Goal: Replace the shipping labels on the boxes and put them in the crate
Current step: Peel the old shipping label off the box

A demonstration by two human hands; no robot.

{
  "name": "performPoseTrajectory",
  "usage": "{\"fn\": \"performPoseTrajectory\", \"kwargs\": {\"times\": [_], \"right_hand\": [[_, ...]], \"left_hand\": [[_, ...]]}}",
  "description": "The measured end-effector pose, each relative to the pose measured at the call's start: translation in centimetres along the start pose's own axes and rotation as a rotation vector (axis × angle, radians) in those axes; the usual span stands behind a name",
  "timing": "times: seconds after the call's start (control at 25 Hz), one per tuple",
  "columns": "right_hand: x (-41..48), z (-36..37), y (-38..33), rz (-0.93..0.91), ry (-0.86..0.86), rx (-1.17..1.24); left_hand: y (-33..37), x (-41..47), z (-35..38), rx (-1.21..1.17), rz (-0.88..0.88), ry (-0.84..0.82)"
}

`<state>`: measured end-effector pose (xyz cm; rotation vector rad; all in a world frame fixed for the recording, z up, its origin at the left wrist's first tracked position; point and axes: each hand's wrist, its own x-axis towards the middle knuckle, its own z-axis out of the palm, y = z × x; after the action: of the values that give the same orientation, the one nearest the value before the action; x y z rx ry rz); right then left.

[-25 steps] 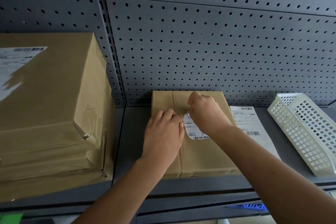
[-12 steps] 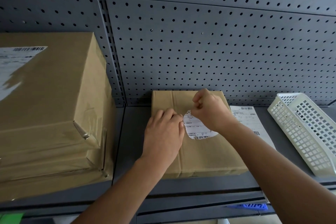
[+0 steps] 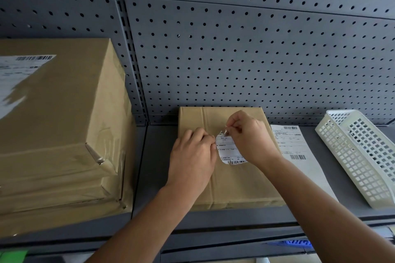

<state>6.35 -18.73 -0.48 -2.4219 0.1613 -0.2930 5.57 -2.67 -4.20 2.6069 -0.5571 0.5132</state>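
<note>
Head view:
- Flat box (image 3: 235, 186) lying on shelf (image 3: 158, 177), under both hands.
- Torn label (image 3: 226, 151) on box top being pinched at its lifted upper corner by right hand (image 3: 250, 136), fingers curled.
- Left hand (image 3: 192, 156) being rested on box, bent fingertips at label's left edge; whether anything is being grasped cannot be told.
- Fresh label sheet (image 3: 292, 145) lying just right of right hand.
- White crate (image 3: 361, 156) farther right.
- Large box (image 3: 64, 124) well left of left hand.

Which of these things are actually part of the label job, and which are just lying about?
In the job: small box, torn label pinched by the right hand, left hand resting on the box, fresh label sheet, white basket, big box.
Lying about: green thing, blue thing below the shelf.
</note>
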Motion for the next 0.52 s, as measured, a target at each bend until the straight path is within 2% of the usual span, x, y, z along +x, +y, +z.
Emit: {"fn": "performPoseTrajectory", "kwargs": {"times": [0.2,0.52], "right_hand": [[-0.46,-0.18,0.15,-0.011,0.041,0.050],[-0.08,0.61,0.11,-0.036,0.054,-0.022]], "left_hand": [[0.04,-0.02,-0.12,-0.012,0.006,0.004],[-0.02,0.01,0.00,-0.003,0.009,0.009]]}}
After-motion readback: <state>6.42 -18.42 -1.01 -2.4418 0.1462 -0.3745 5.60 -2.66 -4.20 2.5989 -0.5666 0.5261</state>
